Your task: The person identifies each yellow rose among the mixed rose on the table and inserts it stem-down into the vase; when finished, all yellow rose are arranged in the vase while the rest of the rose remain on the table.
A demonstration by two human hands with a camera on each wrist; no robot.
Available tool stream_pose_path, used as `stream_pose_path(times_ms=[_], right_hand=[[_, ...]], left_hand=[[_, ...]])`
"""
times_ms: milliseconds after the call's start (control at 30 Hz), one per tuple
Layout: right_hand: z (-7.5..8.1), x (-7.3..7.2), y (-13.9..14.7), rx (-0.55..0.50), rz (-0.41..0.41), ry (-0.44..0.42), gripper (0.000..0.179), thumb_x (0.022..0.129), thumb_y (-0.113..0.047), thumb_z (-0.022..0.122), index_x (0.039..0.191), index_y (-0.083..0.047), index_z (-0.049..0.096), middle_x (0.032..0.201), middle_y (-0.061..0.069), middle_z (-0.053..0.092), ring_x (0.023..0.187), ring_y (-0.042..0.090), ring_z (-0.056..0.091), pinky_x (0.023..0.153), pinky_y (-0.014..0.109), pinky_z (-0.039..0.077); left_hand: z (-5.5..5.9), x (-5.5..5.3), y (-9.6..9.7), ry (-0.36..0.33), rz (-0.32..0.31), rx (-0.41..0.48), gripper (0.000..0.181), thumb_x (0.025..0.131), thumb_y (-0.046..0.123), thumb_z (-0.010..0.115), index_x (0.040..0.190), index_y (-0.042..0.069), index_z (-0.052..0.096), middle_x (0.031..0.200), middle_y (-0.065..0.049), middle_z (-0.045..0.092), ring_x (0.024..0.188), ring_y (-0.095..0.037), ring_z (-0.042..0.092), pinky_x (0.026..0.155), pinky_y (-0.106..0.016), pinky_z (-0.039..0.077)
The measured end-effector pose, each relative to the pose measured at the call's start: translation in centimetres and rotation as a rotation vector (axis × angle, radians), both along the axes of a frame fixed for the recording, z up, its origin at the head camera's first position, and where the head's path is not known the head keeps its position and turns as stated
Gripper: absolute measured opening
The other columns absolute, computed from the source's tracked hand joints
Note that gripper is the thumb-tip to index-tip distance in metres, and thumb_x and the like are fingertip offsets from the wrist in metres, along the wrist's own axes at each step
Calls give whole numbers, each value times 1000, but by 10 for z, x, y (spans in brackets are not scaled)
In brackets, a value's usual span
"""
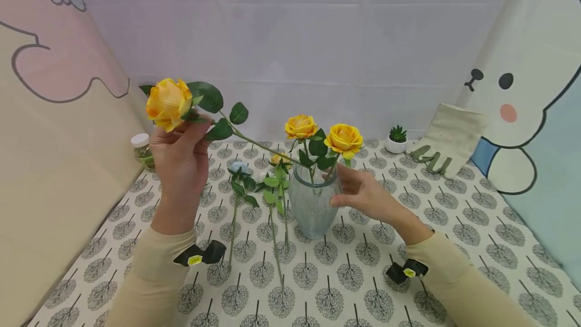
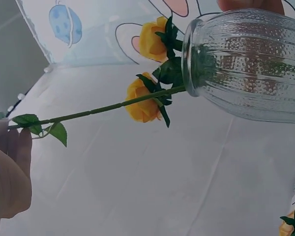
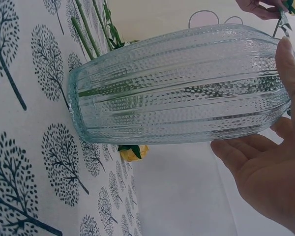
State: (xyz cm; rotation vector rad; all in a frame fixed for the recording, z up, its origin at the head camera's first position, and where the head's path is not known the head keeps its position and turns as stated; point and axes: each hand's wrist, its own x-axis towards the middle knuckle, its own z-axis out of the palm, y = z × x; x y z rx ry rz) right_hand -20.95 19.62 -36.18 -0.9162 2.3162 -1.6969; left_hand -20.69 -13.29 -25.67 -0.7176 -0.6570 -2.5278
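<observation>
My left hand (image 1: 181, 158) pinches a long-stemmed yellow rose (image 1: 169, 104) just below its bloom, raised at the left. Its stem slants down to the right, the lower end at the mouth of a ribbed glass vase (image 1: 314, 208). In the left wrist view this stem (image 2: 108, 105) runs up to the vase rim. Two other yellow roses, a left one (image 1: 301, 126) and a right one (image 1: 345, 140), stand in the vase. My right hand (image 1: 369, 196) holds the vase near its neck from the right, thumb (image 3: 289, 66) in front and fingers along the far side.
Left of the vase, a blue rose (image 1: 239, 168), a yellow rose (image 1: 280, 159) and other leafy stems lie on the tree-print cloth (image 1: 327, 286). A white-lidded jar (image 1: 140, 140) stands at far left. Toward the back right are a potted succulent (image 1: 397, 135) and a work glove (image 1: 456, 132).
</observation>
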Motion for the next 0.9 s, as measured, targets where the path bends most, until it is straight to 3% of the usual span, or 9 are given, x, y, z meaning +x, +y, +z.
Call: stream_pose_path(times_ms=[233,533,667,800,900], right_hand=[[1,0,-1,-20,15,-7,97,85,-34,79,155,4,24,154,22,37,134,40,46,104,38,47],[0,-2,0,-14,10,-2,98,84,-33,80,154,6,24,156,24,32,134,41,46,104,37,47],[0,-2,-1,-24,14,-9,100,83,-35,80,154,6,22,156,24,30,135,41,45,104,39,46],[-1,-1,0,-18,3,-7,103,83,-36,80,153,9,20,156,27,29,134,43,45,104,39,46],[-1,-1,0,-18,5,-5,101,83,-36,80,153,9,22,155,27,31,133,43,46,103,40,47]], left_hand=[[-5,4,7,32,29,-48,30,77,-30,62,104,-15,62,86,-21,64,73,-31,70,68,-34,62],[7,15,14,120,120,-36,33,73,-27,70,104,-17,63,88,-20,60,72,-30,65,72,-35,62],[15,19,17,125,139,-14,33,72,-31,64,103,-18,63,91,-21,59,74,-30,62,73,-37,61],[21,21,24,177,196,-97,31,72,-32,56,98,-18,65,94,-21,60,75,-31,64,73,-36,61],[21,23,30,231,262,-203,26,72,-26,67,97,-18,69,96,-20,67,78,-33,68,78,-37,61]])
